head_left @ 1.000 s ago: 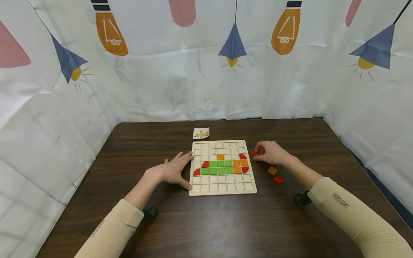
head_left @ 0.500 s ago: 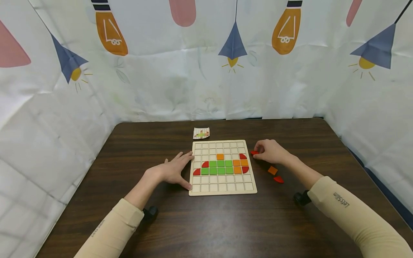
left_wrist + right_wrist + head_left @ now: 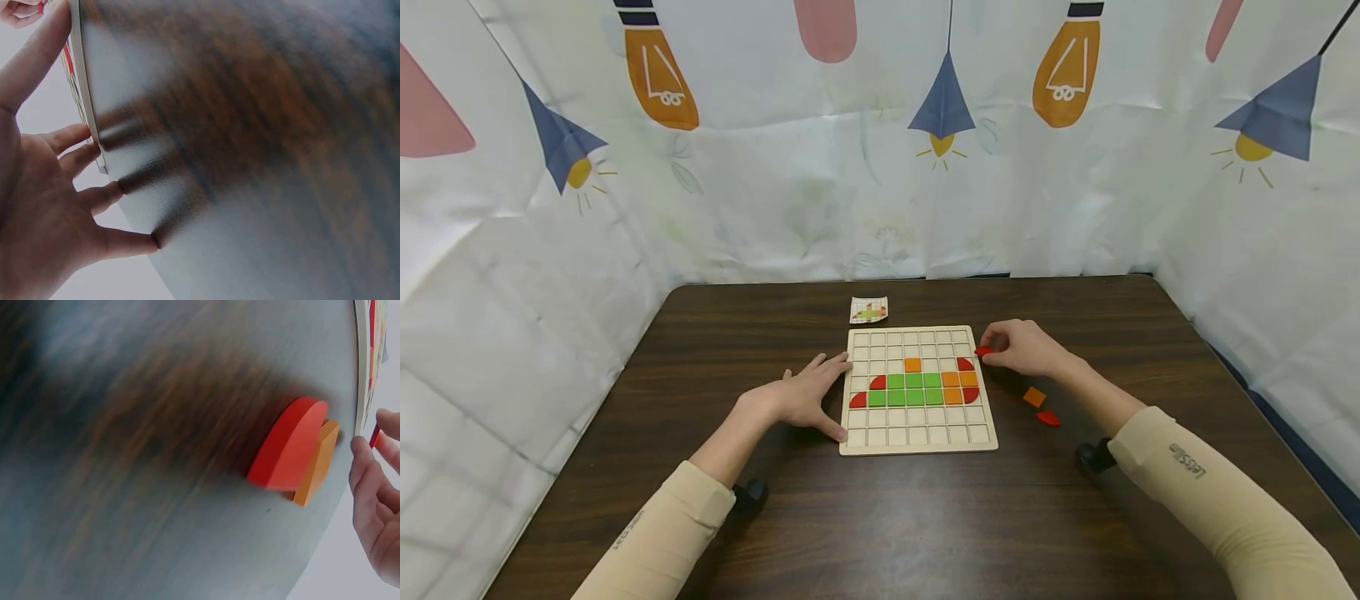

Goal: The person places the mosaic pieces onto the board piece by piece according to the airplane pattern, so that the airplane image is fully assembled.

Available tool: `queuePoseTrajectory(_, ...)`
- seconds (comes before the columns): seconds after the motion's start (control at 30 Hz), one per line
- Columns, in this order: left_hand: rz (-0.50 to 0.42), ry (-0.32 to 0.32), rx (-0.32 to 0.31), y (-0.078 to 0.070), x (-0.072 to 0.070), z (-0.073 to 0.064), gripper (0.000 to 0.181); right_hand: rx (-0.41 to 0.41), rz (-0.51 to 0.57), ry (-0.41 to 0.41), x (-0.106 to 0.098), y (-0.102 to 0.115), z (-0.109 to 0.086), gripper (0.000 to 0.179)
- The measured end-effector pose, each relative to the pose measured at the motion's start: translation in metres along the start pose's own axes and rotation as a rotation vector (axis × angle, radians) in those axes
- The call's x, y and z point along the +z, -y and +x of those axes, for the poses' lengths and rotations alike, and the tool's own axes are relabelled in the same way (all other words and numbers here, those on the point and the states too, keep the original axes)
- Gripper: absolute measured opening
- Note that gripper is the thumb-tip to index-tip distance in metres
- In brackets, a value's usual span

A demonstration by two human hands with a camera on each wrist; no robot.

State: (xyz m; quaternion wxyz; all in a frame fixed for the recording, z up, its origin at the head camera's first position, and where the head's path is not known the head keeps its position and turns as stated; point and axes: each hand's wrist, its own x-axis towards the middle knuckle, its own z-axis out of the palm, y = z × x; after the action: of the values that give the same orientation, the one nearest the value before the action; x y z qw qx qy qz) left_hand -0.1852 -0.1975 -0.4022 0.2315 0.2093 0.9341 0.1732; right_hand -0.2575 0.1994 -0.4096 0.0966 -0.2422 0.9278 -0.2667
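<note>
A pale wooden grid board point(image 3: 917, 438) lies on the dark table, with green, orange and red tiles set in its middle rows. My left hand point(image 3: 801, 398) is spread at the board's left side, thumb and fingertips at its edge. In the left wrist view the fingers of that hand point(image 3: 62, 200) are straight and apart. Just off the board's upper right edge, my right hand point(image 3: 1025, 347) pinches a red tile point(image 3: 982, 352) between thumb and fingers. The right wrist view shows this red tile point(image 3: 375, 436) edge-on at the fingertips.
A loose orange square tile point(image 3: 1034, 397) and a red quarter-round tile point(image 3: 1048, 417) lie on the table point(image 3: 917, 525) right of the board. Behind the board is a small pattern card point(image 3: 868, 310). A printed white curtain point(image 3: 790, 225) surrounds the table's far side.
My right hand has moved left with the red tile, bringing it to the board's right edge. The left hand has stayed in place.
</note>
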Motion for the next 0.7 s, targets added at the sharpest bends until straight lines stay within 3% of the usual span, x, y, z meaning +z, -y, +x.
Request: queuePoseTrajectory(0.7, -0.003, 0.005, -0.001, 0.000, 0.000, 0.000, 0.117, -0.013, 0.156, 0.021, 0.013, 0.030, 0.027, 0.023)
